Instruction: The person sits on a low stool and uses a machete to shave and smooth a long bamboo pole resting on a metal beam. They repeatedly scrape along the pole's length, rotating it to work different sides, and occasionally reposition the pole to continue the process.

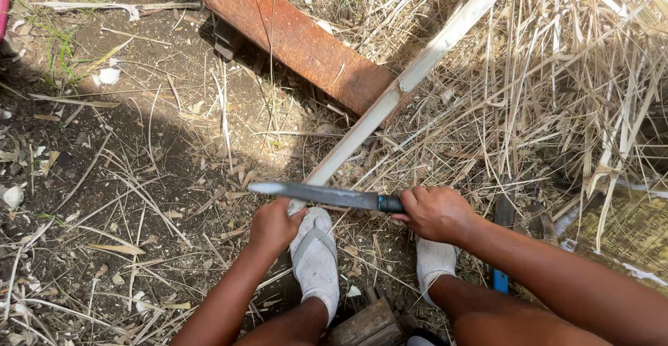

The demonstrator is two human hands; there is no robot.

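Note:
My right hand (435, 213) grips the dark handle of a long grey knife (316, 194), whose blade lies crosswise over a pale split bamboo strip (410, 78). The strip runs from the top right down to my feet. My left hand (273, 226) is closed around the strip's near end, just under the blade's tip side. My left foot in a white sock and sandal (316, 261) sits right beside that hand, and the other socked foot (434, 261) is below my right hand.
A rusty brown wooden plank (299, 40) lies under the strip at top centre. Dry straw and bamboo slivers (557, 89) pile up on the right. Bare dirt with scattered chips (104, 179) covers the left. A blue-handled tool (502, 276) stands near my right leg.

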